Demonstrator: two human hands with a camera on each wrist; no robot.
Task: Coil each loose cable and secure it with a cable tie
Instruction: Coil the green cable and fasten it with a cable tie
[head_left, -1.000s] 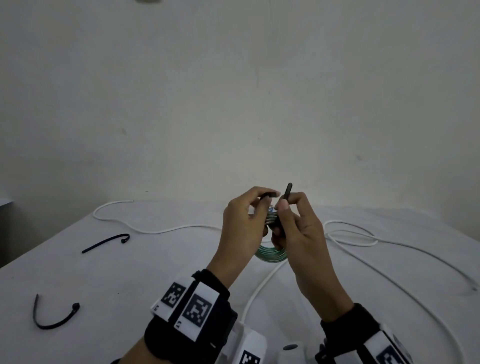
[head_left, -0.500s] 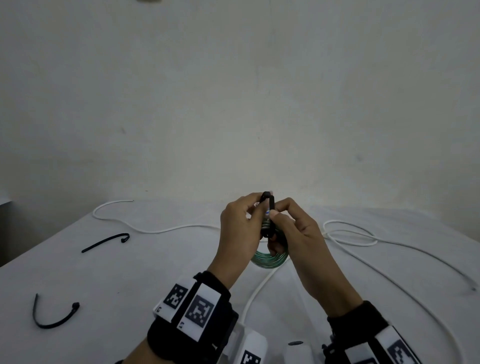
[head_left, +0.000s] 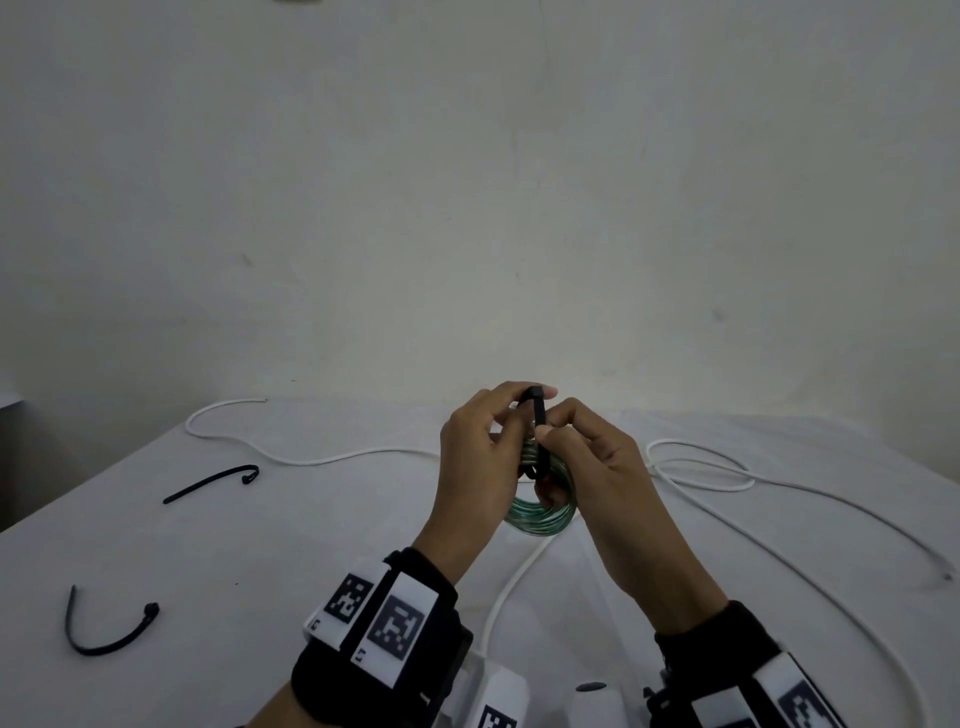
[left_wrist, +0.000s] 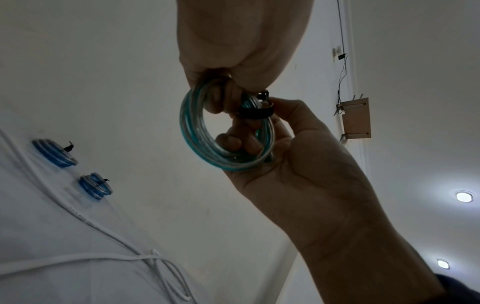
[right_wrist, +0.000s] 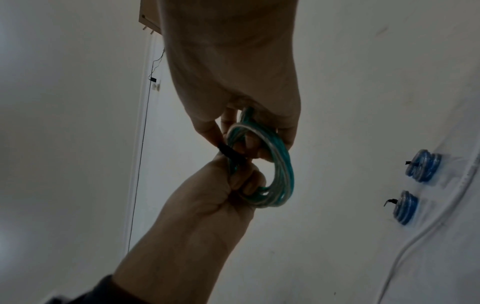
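While held above the white table (head_left: 311, 545), teal coiled cable (head_left: 540, 514) gripped by both hands: left hand (head_left: 480, 467) curled round coil, pinching black cable tie (head_left: 537, 421); right hand (head_left: 597, 467) pinching same tie, wrapped round the coil. Black-and-white square code tags on wristbands (head_left: 379, 618); no readable writing. Two spare ties (head_left: 213, 483) lying left, loose white cable (head_left: 701, 467) right.

Dim, flat light; two ceiling lamps (left_wrist: 464, 196) glare at right of the backlit right hand (left_wrist: 293, 164); edges bend.

Teal coil (head_left: 540, 514), black tie (head_left: 538, 415), white tablecloth (head_left: 260, 545).
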